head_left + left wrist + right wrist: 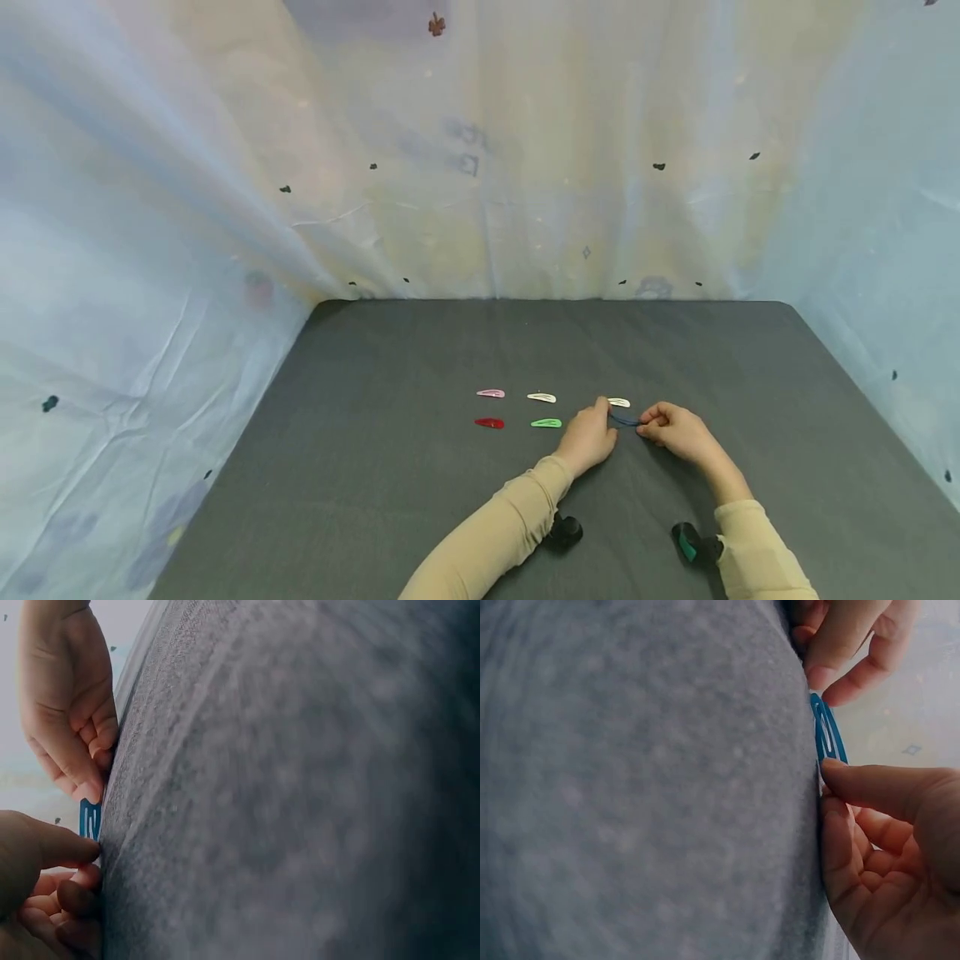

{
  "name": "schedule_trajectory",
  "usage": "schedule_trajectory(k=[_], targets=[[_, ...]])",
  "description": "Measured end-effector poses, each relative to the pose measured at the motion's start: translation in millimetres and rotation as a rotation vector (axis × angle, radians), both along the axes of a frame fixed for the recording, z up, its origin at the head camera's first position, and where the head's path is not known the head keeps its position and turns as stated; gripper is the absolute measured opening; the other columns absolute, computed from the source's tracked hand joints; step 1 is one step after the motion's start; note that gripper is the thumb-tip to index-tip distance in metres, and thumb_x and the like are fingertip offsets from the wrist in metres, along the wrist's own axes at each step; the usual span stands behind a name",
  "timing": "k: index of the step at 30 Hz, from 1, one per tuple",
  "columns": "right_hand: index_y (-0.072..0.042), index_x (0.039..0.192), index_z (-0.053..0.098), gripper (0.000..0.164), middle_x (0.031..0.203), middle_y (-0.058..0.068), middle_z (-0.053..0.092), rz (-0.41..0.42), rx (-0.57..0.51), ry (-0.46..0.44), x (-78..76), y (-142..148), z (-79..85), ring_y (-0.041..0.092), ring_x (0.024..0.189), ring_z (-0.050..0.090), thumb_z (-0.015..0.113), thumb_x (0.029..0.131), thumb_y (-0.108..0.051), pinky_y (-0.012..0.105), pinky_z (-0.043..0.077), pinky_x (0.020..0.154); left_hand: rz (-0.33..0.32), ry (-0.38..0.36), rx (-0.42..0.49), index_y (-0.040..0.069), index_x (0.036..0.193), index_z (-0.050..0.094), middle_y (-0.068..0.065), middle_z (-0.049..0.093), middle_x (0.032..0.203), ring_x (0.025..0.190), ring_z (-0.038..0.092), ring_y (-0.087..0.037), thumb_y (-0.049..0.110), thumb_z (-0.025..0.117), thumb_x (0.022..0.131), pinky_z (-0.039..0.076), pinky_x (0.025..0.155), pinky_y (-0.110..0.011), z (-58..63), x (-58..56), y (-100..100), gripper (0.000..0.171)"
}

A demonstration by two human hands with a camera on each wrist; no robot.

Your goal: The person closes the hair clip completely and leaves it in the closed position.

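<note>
A blue snap hair clip (827, 731) spans the gap between the two hands, close over the grey cloth. My left hand (588, 437) pinches one end of it with thumb and finger. At the other end, my right hand (678, 429) grips it between thumb and fingertips. The left wrist view shows the clip (88, 819) with its slots facing the camera, its ends covered by fingers. Just behind the left fingertips lies a cream hair clip (618, 402), partly hidden by that hand.
Left of the hands, a pink clip (491, 393) and another cream clip (542, 397) lie behind a red clip (490, 423) and a green clip (546, 423). Grey cloth (360, 483) covers the table. Pale patterned curtains (525, 167) hang around its back and sides.
</note>
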State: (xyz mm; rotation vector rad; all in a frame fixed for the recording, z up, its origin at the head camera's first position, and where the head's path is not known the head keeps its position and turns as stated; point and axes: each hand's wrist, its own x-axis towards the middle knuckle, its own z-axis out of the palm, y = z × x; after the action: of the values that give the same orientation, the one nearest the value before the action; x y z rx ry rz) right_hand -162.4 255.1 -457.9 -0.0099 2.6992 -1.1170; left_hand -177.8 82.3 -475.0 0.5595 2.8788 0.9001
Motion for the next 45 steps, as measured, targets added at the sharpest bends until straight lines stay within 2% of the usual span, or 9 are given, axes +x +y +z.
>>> schedule_trajectory(k=[5,11,15,20,25,32,37,45], targets=[[-0.002,0.097,0.058,0.020,0.080,0.006,0.063,0.005,0.024,0.002,6.6,-3,-4.0,0.011,0.065,0.052,0.062,0.087,-0.019,0.027,0.040,0.059,0.024,0.048,-0.054,0.012,0.100,0.055,-0.005,0.067,0.086,0.070,0.063,-0.015,0.014,0.063,0.083,0.043,0.056,-0.023,-4.9,6.1,5,0.018],[-0.005,0.093,0.058,0.015,0.075,0.002,0.059,0.031,0.086,0.046,5.1,-7,-3.5,0.011,0.062,0.046,0.061,0.088,-0.019,0.027,0.036,0.059,0.086,0.100,-0.107,0.018,0.092,0.055,0.000,0.065,0.078,0.065,0.062,-0.015,0.018,0.065,0.081,0.038,0.049,-0.024,-6.3,5.8,9,0.015],[-0.004,0.091,0.059,0.015,0.073,0.002,0.059,0.025,0.086,0.059,0.4,-6,-1.5,0.011,0.061,0.047,0.062,0.088,-0.018,0.027,0.037,0.057,0.075,0.149,-0.129,0.017,0.090,0.054,0.001,0.064,0.075,0.062,0.061,-0.014,0.019,0.065,0.082,0.037,0.048,-0.024,-4.1,2.6,10,0.013],[-0.003,0.088,0.058,0.018,0.069,0.001,0.057,0.017,0.095,0.049,-2.2,-4,-1.6,0.013,0.061,0.047,0.064,0.086,-0.020,0.028,0.037,0.057,0.060,0.172,-0.184,0.019,0.091,0.055,0.003,0.065,0.077,0.063,0.062,-0.013,0.022,0.065,0.084,0.038,0.047,-0.024,-3.1,1.1,12,0.012],[-0.004,0.084,0.059,0.019,0.065,0.001,0.057,0.003,0.112,0.045,-1.3,-7,-0.6,0.013,0.058,0.050,0.066,0.085,-0.021,0.028,0.039,0.055,0.047,0.188,-0.236,0.022,0.094,0.055,0.004,0.067,0.080,0.063,0.064,-0.015,0.023,0.064,0.086,0.039,0.046,-0.026,-3.2,1.6,12,0.012],[-0.003,0.080,0.062,0.019,0.063,0.002,0.060,-0.023,0.128,0.065,-1.6,-9,4.0,0.012,0.055,0.050,0.067,0.084,-0.021,0.028,0.040,0.052,0.046,0.187,-0.265,0.023,0.087,0.053,0.005,0.066,0.078,0.061,0.063,-0.016,0.023,0.060,0.088,0.037,0.044,-0.027,-0.9,0.7,13,0.008],[-0.003,0.080,0.063,0.019,0.064,0.003,0.062,-0.040,0.110,0.051,-1.9,-10,3.6,0.012,0.055,0.052,0.068,0.084,-0.021,0.028,0.041,0.052,0.056,0.178,-0.289,0.025,0.088,0.054,0.006,0.066,0.079,0.061,0.063,-0.015,0.024,0.060,0.089,0.037,0.045,-0.028,0.0,1.1,13,0.006],[-0.003,0.079,0.063,0.020,0.063,0.002,0.061,-0.054,0.122,0.060,-1.4,-9,2.7,0.011,0.054,0.050,0.068,0.083,-0.022,0.027,0.040,0.051,0.062,0.169,-0.299,0.025,0.090,0.055,0.007,0.068,0.080,0.062,0.064,-0.015,0.024,0.059,0.088,0.037,0.045,-0.028,-4.3,-2.3,16,0.005]])
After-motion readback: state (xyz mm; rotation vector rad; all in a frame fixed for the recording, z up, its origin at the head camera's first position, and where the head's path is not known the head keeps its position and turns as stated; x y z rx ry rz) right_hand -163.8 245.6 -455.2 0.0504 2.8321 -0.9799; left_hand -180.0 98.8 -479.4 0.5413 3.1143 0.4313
